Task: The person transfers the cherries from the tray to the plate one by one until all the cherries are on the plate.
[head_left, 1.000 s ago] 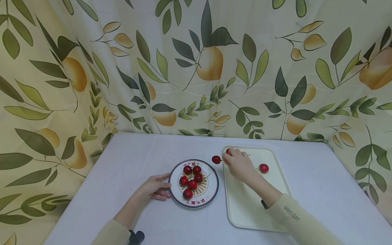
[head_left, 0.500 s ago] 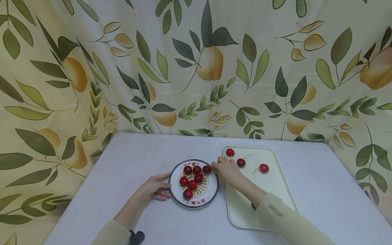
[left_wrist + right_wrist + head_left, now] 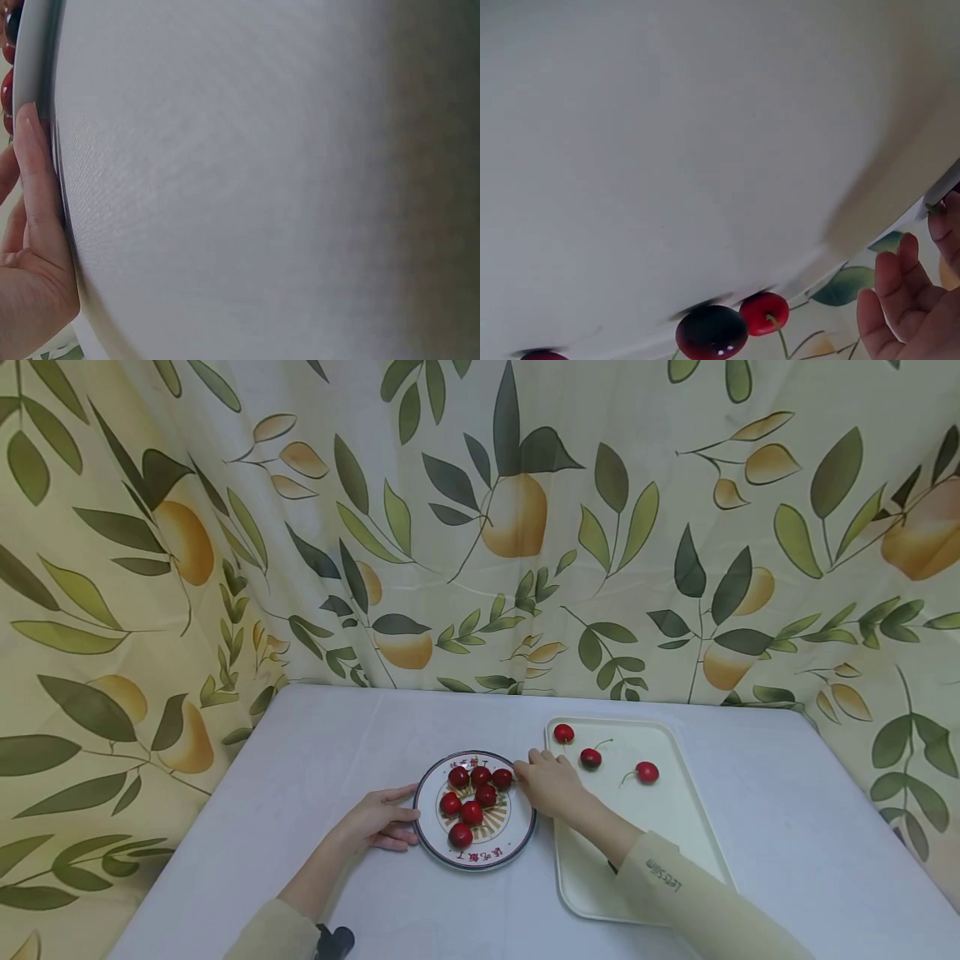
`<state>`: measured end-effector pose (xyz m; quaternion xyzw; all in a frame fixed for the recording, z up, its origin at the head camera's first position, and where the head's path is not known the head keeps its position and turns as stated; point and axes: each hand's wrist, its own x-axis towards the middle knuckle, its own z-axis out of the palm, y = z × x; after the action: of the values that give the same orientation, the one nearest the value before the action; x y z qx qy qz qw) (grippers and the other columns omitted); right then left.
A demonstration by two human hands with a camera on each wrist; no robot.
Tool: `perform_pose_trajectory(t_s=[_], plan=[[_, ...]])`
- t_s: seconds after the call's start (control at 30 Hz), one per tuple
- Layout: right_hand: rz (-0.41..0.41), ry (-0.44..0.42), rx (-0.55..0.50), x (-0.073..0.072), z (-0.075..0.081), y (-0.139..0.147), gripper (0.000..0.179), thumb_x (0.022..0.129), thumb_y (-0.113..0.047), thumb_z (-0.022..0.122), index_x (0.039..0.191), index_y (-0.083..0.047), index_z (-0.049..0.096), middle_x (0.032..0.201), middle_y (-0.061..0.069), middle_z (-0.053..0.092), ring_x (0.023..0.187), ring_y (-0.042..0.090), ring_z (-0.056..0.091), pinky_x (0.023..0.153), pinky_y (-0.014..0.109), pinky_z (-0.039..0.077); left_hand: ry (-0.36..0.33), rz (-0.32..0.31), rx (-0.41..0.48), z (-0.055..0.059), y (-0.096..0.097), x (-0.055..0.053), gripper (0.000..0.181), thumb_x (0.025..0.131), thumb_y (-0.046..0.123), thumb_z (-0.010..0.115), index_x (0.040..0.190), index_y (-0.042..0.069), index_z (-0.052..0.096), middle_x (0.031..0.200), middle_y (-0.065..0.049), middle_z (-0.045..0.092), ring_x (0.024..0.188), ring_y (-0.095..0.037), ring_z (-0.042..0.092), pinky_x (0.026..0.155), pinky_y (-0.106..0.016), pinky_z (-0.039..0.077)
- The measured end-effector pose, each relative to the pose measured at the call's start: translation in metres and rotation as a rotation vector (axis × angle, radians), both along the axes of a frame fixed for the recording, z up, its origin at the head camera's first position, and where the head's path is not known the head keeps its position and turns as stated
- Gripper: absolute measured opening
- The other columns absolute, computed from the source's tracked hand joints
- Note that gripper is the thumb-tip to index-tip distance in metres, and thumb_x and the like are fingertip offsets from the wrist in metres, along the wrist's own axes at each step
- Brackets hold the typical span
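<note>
A white plate with a dark rim [image 3: 435, 845] stands mid-table, bearing several red cherries [image 3: 471, 812]. My right hand [image 3: 555, 787] is at the plate's right edge, its thumb and finger pinching the stem [image 3: 934, 208] of a cherry [image 3: 502, 778] that lies over the plate. My left hand [image 3: 378, 820] rests against the plate's left edge, fingers extended; in the left wrist view a straight finger [image 3: 37, 169] lies along the plate's side. Three cherries are on the cream tray [image 3: 588, 881]: one at its far left corner [image 3: 564, 733], a darker one [image 3: 590, 758] and one farther right [image 3: 647, 772].
The tray lies just right of the plate, partly under my right forearm [image 3: 615, 839]. A white cloth [image 3: 420, 910] covers the table. Behind it hangs a curtain [image 3: 480, 610] printed with leaves and fruit.
My right hand has carried a cherry by its stem leftward from the tray to the plate's right side, then slightly farther in beside the others. The left hand has stayed at the plate's edge.
</note>
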<state>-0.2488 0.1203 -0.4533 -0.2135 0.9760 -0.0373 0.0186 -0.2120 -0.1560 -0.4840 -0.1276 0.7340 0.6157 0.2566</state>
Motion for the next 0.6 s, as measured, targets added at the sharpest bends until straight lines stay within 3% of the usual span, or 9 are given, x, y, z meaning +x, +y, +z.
perform_pose_trajectory(t_s=[0.37,0.6], plan=[[-0.002,0.037,-0.03,0.001,0.009,0.008,0.008,0.085,-0.02,0.064,0.091,-0.016,0.059,0.082,0.004,0.052,0.081,0.022,0.051,0.068,0.039,0.044,-0.004,0.005,0.02,0.0,0.0,-0.001,0.056,0.086,0.007,0.06,0.139,0.012,0.041,0.075,-0.01,0.067,0.059,-0.018,0.066,0.057,-0.033,0.057],[-0.013,0.1,-0.079,0.0,0.02,0.03,0.014,0.082,-0.016,0.068,0.093,-0.014,0.06,0.09,0.01,0.054,0.087,0.028,0.051,0.069,0.042,0.046,-0.008,0.016,0.008,0.001,0.001,0.0,0.057,0.086,0.008,0.061,0.139,0.013,0.041,0.077,-0.01,0.067,0.059,-0.018,0.066,0.057,-0.033,0.057]])
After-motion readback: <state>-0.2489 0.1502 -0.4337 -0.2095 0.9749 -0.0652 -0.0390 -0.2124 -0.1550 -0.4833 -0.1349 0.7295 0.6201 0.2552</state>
